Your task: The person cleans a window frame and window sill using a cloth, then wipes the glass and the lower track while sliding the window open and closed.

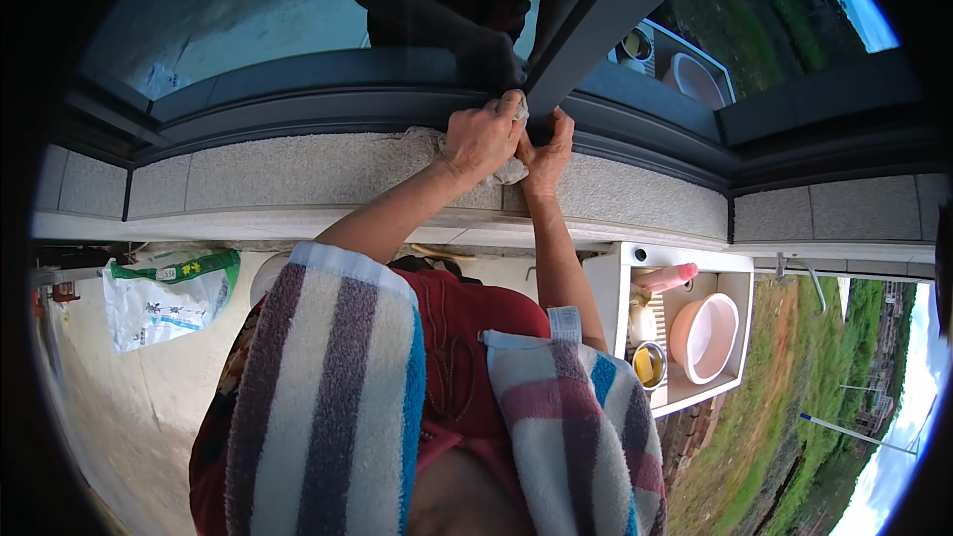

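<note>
Both my arms stretch forward to the lower edge of a dark grey window frame (347, 111). My left hand (480, 142) is closed around a damp-looking grey cloth (512, 172), and a bit of it sticks out by the fingertips. Beside it, my right hand (547, 152) has its fingers curled at the foot of the frame's upright bar (596, 15); what they grip is hidden. The cloth hangs between the two hands, over the speckled stone sill (318, 167). Another fold of it shows behind my left wrist.
On the right stands a white sink (620, 308) with a pink basin (707, 337), a pink bottle (667, 278) and a metal bowl (650, 364) holding something yellow. A white and green sack (169, 303) is at left. A striped towel (318, 387) covers my shoulders.
</note>
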### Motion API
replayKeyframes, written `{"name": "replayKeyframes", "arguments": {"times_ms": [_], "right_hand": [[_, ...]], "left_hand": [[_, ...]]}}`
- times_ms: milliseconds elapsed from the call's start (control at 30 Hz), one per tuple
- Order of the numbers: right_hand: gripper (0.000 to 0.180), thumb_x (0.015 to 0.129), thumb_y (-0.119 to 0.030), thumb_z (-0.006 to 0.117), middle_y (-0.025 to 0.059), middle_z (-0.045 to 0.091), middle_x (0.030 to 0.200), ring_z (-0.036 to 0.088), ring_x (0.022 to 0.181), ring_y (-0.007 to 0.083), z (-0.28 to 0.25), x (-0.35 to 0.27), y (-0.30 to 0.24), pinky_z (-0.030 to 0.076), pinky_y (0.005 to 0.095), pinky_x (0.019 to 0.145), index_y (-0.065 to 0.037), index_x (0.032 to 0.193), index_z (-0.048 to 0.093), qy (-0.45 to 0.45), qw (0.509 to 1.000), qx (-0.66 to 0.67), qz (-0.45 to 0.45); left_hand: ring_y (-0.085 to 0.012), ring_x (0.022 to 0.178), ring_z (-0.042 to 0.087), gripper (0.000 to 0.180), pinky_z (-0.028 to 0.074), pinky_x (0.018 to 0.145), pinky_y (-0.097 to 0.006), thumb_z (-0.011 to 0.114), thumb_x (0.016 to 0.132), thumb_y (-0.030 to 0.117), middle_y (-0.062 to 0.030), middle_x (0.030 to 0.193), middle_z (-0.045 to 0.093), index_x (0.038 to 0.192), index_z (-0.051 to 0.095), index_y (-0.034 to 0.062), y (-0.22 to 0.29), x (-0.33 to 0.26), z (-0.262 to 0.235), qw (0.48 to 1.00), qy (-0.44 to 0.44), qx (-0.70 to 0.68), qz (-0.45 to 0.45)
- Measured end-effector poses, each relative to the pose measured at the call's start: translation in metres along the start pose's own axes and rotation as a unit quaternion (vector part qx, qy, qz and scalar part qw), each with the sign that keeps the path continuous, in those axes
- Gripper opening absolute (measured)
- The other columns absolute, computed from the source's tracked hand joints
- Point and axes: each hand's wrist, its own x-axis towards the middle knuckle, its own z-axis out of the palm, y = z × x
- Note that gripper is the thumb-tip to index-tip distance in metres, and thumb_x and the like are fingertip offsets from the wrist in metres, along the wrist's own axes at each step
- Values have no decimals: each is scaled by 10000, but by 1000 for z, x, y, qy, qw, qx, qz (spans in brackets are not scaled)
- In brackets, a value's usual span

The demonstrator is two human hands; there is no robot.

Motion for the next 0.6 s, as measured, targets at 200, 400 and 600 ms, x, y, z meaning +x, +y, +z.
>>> {"name": "replayKeyframes", "arguments": {"times_ms": [200,400,600], "right_hand": [[590,696,-157,833,134,579,1045,561,979,341,-4,-1,-10,434,428,862,-67,1198,535,-18,1000,-17,2],[566,709,-119,800,137,580,1052,561,985,332,-3,0,-9,428,432,876,-61,1205,534,-9,1000,-26,2],[517,720,-120,765,131,591,1011,574,950,338,0,-1,-5,452,435,832,-70,1189,553,-4,1000,-23,-8]], "left_hand": [[-294,704,696,277,553,651,-379,718,809,248,-132,795,709,969,687,23,-18,-31,0,983,-85,-158,-41],[-305,749,689,311,548,637,-363,665,879,283,-136,877,702,1098,667,61,-5,-20,-21,983,23,-179,-14],[-306,734,680,272,539,607,-380,632,891,222,-99,880,690,1126,632,87,3,-12,-16,998,-37,-52,-29]]}}
